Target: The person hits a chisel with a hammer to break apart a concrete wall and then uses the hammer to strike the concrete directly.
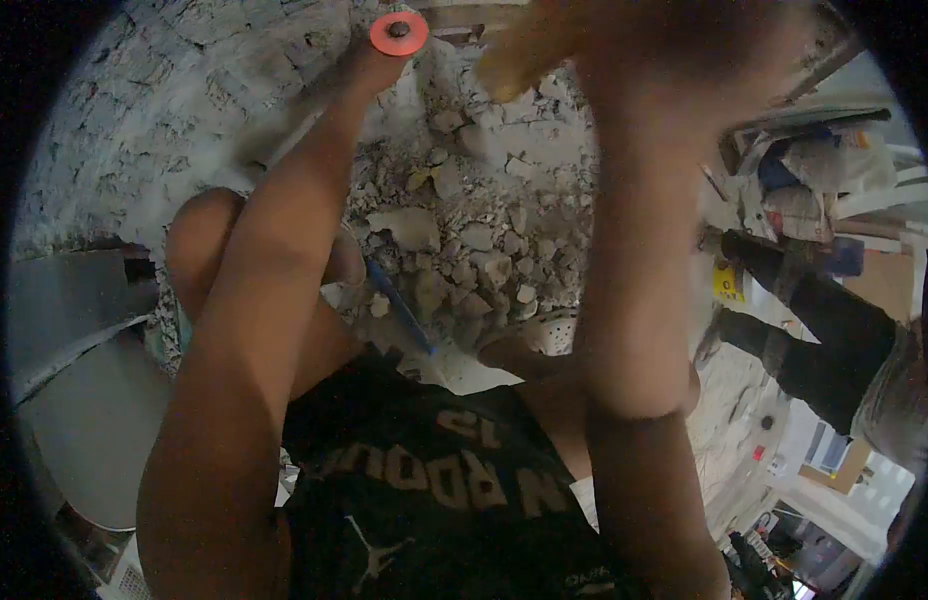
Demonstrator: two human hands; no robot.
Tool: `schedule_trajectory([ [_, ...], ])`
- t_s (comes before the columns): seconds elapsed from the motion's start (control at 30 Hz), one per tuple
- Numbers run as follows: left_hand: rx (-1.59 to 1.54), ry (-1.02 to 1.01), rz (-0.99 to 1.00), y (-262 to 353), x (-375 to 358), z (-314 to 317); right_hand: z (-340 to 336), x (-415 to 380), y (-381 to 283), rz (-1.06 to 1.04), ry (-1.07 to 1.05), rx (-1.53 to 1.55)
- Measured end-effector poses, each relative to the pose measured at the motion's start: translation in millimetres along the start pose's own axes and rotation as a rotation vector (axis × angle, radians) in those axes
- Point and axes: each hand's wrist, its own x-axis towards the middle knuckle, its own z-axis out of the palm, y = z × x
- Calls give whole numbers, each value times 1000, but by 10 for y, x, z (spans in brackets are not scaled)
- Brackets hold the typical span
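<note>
At the top, left of the middle, my left hand (pixel 380 70) is closed around a chisel, mostly hidden by the hand. The chisel's round orange-red hand guard (pixel 416 36) and dark metal head (pixel 398 30) face me. My right hand (pixel 699 50) is raised near the camera at the upper right and smeared by motion. From its left side juts a yellowish-brown object (pixel 529 55), too blurred to name; the hand appears closed on it. Under and between my arms lies broken stone rubble (pixel 474 235), with the rough stone wall (pixel 164 120) to the left.
A long blue object (pixel 402 310) lies by my legs, near a perforated light shoe (pixel 552 335). At the right is another person in dark trousers (pixel 834 375). Bags (pixel 814 165) lie at the upper right; a grey rounded container (pixel 99 430) stands lower left.
</note>
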Motion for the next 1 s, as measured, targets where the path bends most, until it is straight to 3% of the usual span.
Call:
schedule_trajectory([
  [0.03, -8, 1, 1, -16, 18, 21, 100, -154, 192, -123, 62, -518],
  [0.1, -137, -19, 24, -86, 41, 52, 193, -884, 962, 287, -27, -434],
  [0.13, -357, -74, -6, -127, 47, 95, 238, -1242, 1345, 489, -65, -413],
  [0.17, -850, -168, -198, -144, 66, 128, 225, -1484, 1439, 751, -218, -654],
  [0.2, -1165, -227, -382, -123, 41, 104, 244, -1724, 1487, 784, -236, -682],
  [0.23, -1181, -241, -358, -46, 174, 143, 186, -1839, 1496, 820, -257, -722],
  [0.27, -1163, -278, -143, 69, 146, 145, 96, -1806, 1438, 815, -256, -744],
  [0.33, -268, -43, 162, 402, -37, 15, 99, -1668, 1148, 905, -126, -573],
  [0.4, -3, -28, 125, 269, -68, -55, 45, -1223, 767, 808, -50, -499],
  [0.47, 116, -42, 56, 190, -138, -38, -33, -821, 558, 555, 116, -364],
  [0.57, 245, -49, -42, 170, -176, -6, -202, -64, 28, 161, 101, -268],
  [0.63, 246, -48, -67, 39, -195, 50, -122, 93, -182, 62, 88, -243],
  [0.67, 170, -49, -53, -232, -176, 169, -46, 115, -146, 87, 154, 167],
  [0.7, 94, -52, -39, -497, -157, 286, -119, -54, 337, -128, 157, -594],
  [0.73, 16, -51, -18, -653, -111, 296, -191, -221, 816, -311, 356, -1365],
  [0.77, -62, -52, 3, -791, -65, 301, 92, -515, 1085, -10, -4, -1781],
  [0.83, 109, -115, 125, -734, 16, 273, 189, -1341, 1625, 430, -135, -518],
  [0.87, 164, -135, 173, -618, 62, 258, 211, -1494, 1627, 568, -143, -596],
  [0.9, -131, -167, 193, -288, 61, 192, 214, -1601, 1579, 722, -139, -670],
  [0.97, -446, -206, 174, -84, -85, 161, 137, -1460, 1376, 740, -144, -595],
  [1.0, -361, -162, 197, -65, -81, 162, 72, -1324, 1225, 744, -137, -522],
])
